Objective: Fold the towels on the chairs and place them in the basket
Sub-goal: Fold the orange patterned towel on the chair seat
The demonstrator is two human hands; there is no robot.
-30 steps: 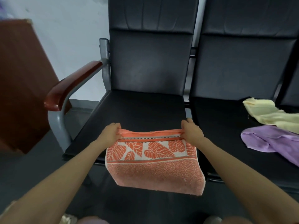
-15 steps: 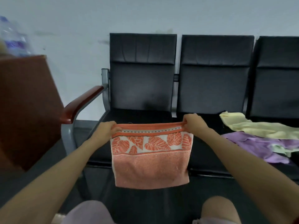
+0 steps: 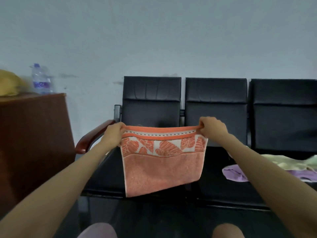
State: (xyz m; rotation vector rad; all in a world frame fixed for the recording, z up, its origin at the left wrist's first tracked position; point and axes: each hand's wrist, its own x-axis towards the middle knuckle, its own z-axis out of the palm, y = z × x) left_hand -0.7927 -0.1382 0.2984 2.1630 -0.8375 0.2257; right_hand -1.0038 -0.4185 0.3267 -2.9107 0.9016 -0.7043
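The orange towel is plain salmon below, with a white band of orange leaves and a dashed stripe near its top. The chairs are black, the armrest reddish-brown. At the right lie a purple towel and a pale yellow towel. At the left stands a red-brown cabinet.

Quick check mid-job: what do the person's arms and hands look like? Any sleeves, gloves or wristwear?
Both are bare. The left hand and right hand wear no gloves, and the left forearm and right forearm show no sleeve all the way to the frame edge. No watch, bracelet or band shows at either wrist. Rings are too small to tell.
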